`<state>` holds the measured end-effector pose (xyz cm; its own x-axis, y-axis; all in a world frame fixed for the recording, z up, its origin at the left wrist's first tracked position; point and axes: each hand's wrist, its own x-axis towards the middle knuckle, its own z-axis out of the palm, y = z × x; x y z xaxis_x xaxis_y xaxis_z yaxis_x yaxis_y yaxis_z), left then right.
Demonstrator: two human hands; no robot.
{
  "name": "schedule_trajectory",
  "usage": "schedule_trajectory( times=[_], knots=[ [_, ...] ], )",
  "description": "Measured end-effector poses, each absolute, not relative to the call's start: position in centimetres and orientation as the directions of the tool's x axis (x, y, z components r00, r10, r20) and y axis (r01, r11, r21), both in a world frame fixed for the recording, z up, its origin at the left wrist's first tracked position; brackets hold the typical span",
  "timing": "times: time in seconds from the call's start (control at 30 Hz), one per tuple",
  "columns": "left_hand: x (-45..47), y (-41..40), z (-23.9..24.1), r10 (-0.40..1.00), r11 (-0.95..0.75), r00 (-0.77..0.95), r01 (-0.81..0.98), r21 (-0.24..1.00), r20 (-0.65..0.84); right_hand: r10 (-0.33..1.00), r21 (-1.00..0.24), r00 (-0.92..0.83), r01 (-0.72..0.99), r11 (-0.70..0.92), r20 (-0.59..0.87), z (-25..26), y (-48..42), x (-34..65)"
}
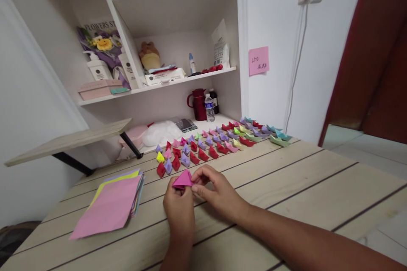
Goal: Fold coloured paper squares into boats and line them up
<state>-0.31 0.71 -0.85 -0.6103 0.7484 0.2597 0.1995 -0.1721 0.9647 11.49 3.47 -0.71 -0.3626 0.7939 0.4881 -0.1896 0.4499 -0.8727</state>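
Both my hands hold a folded magenta paper piece [182,179] just above the wooden table [286,186]. My left hand [179,207] grips it from below with fingers closed. My right hand [213,190] pinches its right corner. Just beyond them stand rows of several small folded paper boats [219,142] in red, purple, pink, yellow and green, running toward the back right. A stack of coloured paper sheets [111,203], pink on top, lies to the left of my hands.
A white shelf unit [171,34] rises behind the table with bottles, a red jug [199,104], a water bottle [209,108] and boxes. A wooden board [70,140] juts out at left. A pink note [258,61] and a cable hang on the wall.
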Motion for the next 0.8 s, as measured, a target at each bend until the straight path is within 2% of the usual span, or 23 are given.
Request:
schedule_trajectory(
  times=[0.17,0.33,0.53,0.8],
  knots=[
    [-0.4,0.4,-1.0,0.759,-0.168,-0.58,0.263,0.95,0.295,0.774,-0.881,-0.422,-0.23,0.413,0.472,-1.0,3.7,11.5],
    [-0.4,-0.3,-1.3,0.755,-0.183,-0.504,0.452,0.873,0.419,0.785,-0.899,-0.44,-0.237,0.368,0.437,-1.2,3.6,11.2],
    [-0.1,-0.6,-1.1,0.697,-0.213,-0.42,0.653,0.727,0.581,0.805,-0.89,-0.378,-0.206,0.407,0.456,-1.0,3.3,11.3],
    [0.0,-0.6,-2.0,0.664,-0.272,-0.308,0.749,0.604,0.681,0.813,-0.854,-0.264,-0.123,0.505,0.519,-1.2,3.5,11.6]
  ],
)
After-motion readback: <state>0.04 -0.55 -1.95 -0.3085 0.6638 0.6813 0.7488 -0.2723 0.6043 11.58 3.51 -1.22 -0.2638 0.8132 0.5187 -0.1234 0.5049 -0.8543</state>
